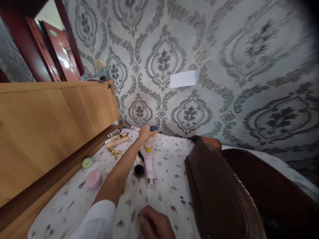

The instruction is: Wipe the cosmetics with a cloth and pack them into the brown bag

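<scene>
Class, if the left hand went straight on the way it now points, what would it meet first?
Most likely the patterned wall; the dark blue item in the left hand would probably touch first. The gap is hard to judge from this view.

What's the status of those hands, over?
Left hand gripping dark blue item near wall. Right hand curled, can't tell if holding anything. Pink tube lying on sheet. Brown bag at right, apart from both hands.

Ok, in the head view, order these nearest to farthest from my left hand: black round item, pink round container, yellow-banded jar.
1. Yellow-banded jar: just below your left hand in the picture.
2. Black round item: nearer the camera, left of the pink tube.
3. Pink round container: farthest, off to the left.
</scene>
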A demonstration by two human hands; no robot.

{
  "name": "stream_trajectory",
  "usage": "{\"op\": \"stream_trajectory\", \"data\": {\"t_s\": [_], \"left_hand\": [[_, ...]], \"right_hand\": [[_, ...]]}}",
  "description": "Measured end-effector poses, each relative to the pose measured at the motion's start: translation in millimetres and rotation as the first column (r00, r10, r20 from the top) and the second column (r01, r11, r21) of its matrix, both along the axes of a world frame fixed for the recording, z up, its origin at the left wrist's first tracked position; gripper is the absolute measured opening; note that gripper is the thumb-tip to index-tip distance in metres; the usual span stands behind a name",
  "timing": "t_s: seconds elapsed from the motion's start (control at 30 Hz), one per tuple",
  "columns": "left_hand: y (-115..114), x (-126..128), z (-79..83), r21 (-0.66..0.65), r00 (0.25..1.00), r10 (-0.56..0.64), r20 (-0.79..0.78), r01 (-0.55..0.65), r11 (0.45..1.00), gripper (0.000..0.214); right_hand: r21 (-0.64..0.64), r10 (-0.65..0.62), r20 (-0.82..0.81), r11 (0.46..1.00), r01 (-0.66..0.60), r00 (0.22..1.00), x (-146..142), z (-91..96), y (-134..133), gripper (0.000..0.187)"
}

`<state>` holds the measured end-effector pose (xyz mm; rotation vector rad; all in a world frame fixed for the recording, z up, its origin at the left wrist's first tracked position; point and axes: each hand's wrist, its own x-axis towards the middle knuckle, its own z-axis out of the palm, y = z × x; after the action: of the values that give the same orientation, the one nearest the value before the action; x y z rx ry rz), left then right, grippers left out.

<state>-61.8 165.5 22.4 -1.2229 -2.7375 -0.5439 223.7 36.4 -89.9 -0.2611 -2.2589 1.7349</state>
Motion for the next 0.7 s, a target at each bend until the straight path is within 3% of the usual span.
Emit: {"op": "stream_trajectory", "data": {"t_s": [0.17,0.33,0.47,0.6,0.7], "left_hand": [[-33.4,46.9,4.4,0.025,0.991,-0.135,-0.020,0.136,0.990,0.061],[-92.0,85.7,3.3,0.084,0.982,-0.188,0.007,0.186,0.979,0.055],[-145.7,101.3,7.5,0.216,0.967,-0.240,0.083,0.217,0.952,0.046],[-192.4,122.6,9.1,0.289,0.912,-0.360,0.199,0.297,0.910,0.045],[-215.5,146.4,4.2,0.270,0.865,-0.425,0.265,0.357,0.894,0.044]], "right_hand": [[-0.056,-0.015,-0.001,0.998,0.015,1.000,2.9,9.0,-2.0,0.037],[-0.196,-0.117,0.022,0.973,0.119,0.993,0.2,5.5,-3.4,0.043],[-0.335,-0.324,-0.031,0.895,0.296,0.945,-3.2,4.9,-1.7,0.050],[-0.467,-0.470,-0.048,0.790,0.397,0.881,-7.8,8.1,-1.6,0.086],[-0.462,-0.424,-0.128,0.825,0.325,0.896,-9.7,10.7,-1.1,0.083]]}}
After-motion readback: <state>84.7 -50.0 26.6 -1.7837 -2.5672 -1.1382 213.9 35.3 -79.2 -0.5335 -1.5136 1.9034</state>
